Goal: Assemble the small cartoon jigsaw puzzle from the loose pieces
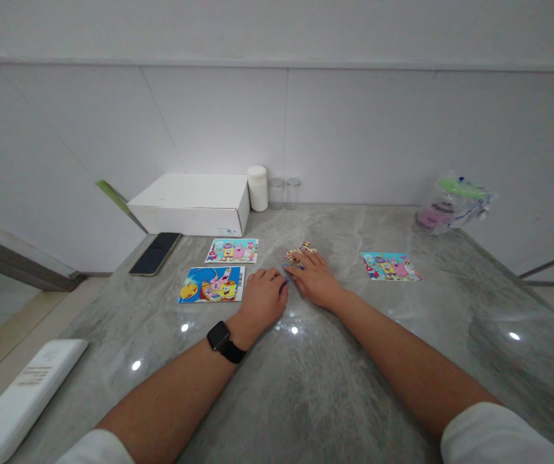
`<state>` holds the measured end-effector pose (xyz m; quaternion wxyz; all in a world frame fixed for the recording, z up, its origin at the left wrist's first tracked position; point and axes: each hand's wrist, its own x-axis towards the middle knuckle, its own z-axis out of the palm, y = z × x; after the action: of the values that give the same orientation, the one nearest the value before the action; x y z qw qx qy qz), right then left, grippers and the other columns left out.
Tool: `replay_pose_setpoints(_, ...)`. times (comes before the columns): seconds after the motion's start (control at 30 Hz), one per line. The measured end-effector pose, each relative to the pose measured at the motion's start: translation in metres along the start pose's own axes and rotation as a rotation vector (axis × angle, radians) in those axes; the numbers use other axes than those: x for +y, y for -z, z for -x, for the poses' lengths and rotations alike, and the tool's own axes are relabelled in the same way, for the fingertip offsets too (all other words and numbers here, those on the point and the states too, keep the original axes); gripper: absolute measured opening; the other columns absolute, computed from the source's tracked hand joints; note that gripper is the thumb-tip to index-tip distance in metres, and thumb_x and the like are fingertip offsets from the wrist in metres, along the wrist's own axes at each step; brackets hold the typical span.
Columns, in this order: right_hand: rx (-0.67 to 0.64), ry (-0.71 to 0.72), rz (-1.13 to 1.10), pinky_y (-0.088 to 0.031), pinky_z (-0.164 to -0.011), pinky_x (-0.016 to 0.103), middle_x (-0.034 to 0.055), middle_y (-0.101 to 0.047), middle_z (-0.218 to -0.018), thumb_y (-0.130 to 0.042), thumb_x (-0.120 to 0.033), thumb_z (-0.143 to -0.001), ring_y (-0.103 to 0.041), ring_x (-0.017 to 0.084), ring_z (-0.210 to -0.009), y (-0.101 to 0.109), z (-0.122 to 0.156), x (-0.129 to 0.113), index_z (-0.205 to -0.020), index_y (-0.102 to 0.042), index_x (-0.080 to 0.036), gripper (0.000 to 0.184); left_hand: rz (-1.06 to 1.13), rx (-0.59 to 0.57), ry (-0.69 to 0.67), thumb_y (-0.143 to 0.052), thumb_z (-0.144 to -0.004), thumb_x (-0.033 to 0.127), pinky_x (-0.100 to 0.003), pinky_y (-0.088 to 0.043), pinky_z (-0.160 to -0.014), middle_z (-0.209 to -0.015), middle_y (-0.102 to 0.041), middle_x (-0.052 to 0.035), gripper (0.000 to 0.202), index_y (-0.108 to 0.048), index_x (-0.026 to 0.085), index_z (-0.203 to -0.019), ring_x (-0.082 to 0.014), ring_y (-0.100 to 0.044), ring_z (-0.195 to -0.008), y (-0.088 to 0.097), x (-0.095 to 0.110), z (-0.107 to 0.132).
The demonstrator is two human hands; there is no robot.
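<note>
A small heap of colourful pieces point(295, 256), too small to make out singly, lies in the middle of the grey table. My right hand point(316, 278) rests over its near side, palm down with fingers stretched out, covering part of it. Just left of that, my left hand point(263, 298) lies on the table with its fingers curled in. A speck of blue shows by its fingertips; what it holds, if anything, is hidden. Beside my left hand is a blue cartoon card point(213, 285), and a lighter cartoon card point(232, 251) lies behind it.
Another cartoon card point(391, 267) lies to the right. A phone point(156, 254), a white box point(187, 193), a white bottle point(257, 189) and two clear glass jars point(284, 193) stand or lie at the back. A plastic-wrapped bundle point(453, 203) sits back right, a long white device point(30, 396) front left.
</note>
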<state>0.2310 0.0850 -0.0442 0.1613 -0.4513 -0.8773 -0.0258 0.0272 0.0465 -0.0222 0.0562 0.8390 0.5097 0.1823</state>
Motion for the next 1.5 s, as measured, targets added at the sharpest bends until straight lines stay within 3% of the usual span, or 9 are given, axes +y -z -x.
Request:
replay_pose_setpoints(0.2,0.048,0.106,-0.117,-0.035,-0.123,0.055,0.0119,-0.060,-0.148,-0.067,-0.026,-0.097,-0.046,0.031,-0.145,0.006,0.006,0.006,-0.115,-0.079,-0.025,0.022,-0.147,-0.006,0.059,-0.056,-0.101,0.027,-0.046,-0.049,-0.087,-0.108,-0.070,-0.0126,0.018,-0.071,0.018,-0.100,-0.0314,-0.063,-0.104,0.003,-0.006,-0.001)
replay_pose_setpoints(0.4,0.054,0.093,-0.161,-0.036,-0.121,0.056,0.0134,-0.062,-0.144,-0.072,-0.025,-0.093,-0.049,0.031,-0.140,0.009,0.007,0.007,-0.114,-0.079,-0.024,0.022,-0.195,-0.026,0.052,-0.053,-0.102,0.025,-0.042,-0.048,-0.083,-0.108,-0.070,-0.0117,0.017,-0.069,0.018,-0.101,-0.0301,-0.065,-0.102,-0.001,-0.010,-0.003)
replay_pose_setpoints(0.6,-0.072,0.028,-0.208,-0.041,-0.115,0.049,0.0113,-0.067,-0.129,-0.080,-0.021,-0.085,-0.057,0.028,-0.129,0.019,0.006,0.004,-0.102,-0.080,-0.024,0.017,-0.096,0.016,0.055,-0.057,-0.098,0.023,-0.045,-0.048,-0.088,-0.113,-0.068,-0.0127,0.017,-0.066,0.019,-0.112,-0.0311,-0.063,-0.105,0.000,-0.010,-0.003)
replay_pose_setpoints(0.8,-0.230,-0.067,-0.331,-0.049,-0.097,0.034,0.0050,-0.075,-0.099,-0.074,-0.014,-0.084,-0.068,0.020,-0.100,0.060,-0.001,0.023,-0.088,-0.076,-0.020,0.007,0.021,0.037,-0.075,-0.058,-0.096,0.022,-0.045,-0.049,-0.094,-0.117,-0.069,-0.0101,0.020,-0.066,0.021,-0.115,-0.0291,-0.063,-0.109,0.002,-0.007,-0.002)
replay_pose_setpoints(0.9,-0.117,-0.308,-0.465,-0.050,-0.081,0.027,0.0026,-0.075,-0.088,-0.068,-0.022,-0.089,-0.067,0.016,-0.083,0.090,-0.002,0.047,-0.092,-0.074,-0.018,0.008,0.059,0.027,-0.105,-0.058,-0.097,0.022,-0.045,-0.050,-0.094,-0.117,-0.070,-0.0102,0.020,-0.067,0.020,-0.114,-0.0289,-0.063,-0.109,0.001,-0.007,-0.002)
replay_pose_setpoints(1.03,-0.122,-0.432,-0.553,-0.050,-0.074,0.025,0.0029,-0.076,-0.088,-0.066,-0.028,-0.087,-0.067,0.016,-0.080,0.114,0.003,0.074,-0.097,-0.074,-0.018,0.016,0.088,0.016,-0.124,-0.057,-0.097,0.023,-0.046,-0.050,-0.095,-0.116,-0.071,-0.0112,0.022,-0.069,0.019,-0.115,-0.0289,-0.063,-0.108,-0.002,-0.008,-0.002)
replay_pose_setpoints(1.17,-0.238,-0.435,-0.492,-0.050,-0.074,0.024,0.0023,-0.078,-0.089,-0.067,-0.024,-0.087,-0.069,0.016,-0.081,0.109,0.005,0.079,-0.098,-0.077,-0.019,0.016,0.111,-0.010,-0.136,-0.056,-0.097,0.024,-0.046,-0.050,-0.096,-0.116,-0.071,-0.0115,0.023,-0.070,0.021,-0.115,-0.0283,-0.063,-0.109,-0.003,-0.009,-0.003)
replay_pose_setpoints(1.37,-0.493,-0.349,-0.317,-0.045,-0.068,0.022,0.0005,-0.081,-0.090,-0.069,-0.017,-0.085,-0.070,0.015,-0.079,0.080,0.001,0.065,-0.095,-0.081,-0.021,0.016,0.147,-0.033,-0.196,-0.055,-0.099,0.024,-0.045,-0.050,-0.096,-0.114,-0.073,-0.0099,0.023,-0.071,0.021,-0.114,-0.0271,-0.063,-0.108,-0.001,-0.007,-0.002)
replay_pose_setpoints(1.5,-0.554,-0.365,-0.298,-0.044,-0.065,0.021,0.0001,-0.081,-0.091,-0.070,-0.018,-0.086,-0.070,0.015,-0.078,0.067,0.001,0.059,-0.098,-0.081,-0.022,0.017,0.163,-0.037,-0.227,-0.056,-0.099,0.023,-0.044,-0.050,-0.095,-0.113,-0.072,-0.0094,0.023,-0.072,0.022,-0.115,-0.0266,-0.064,-0.107,-0.001,-0.005,-0.001)
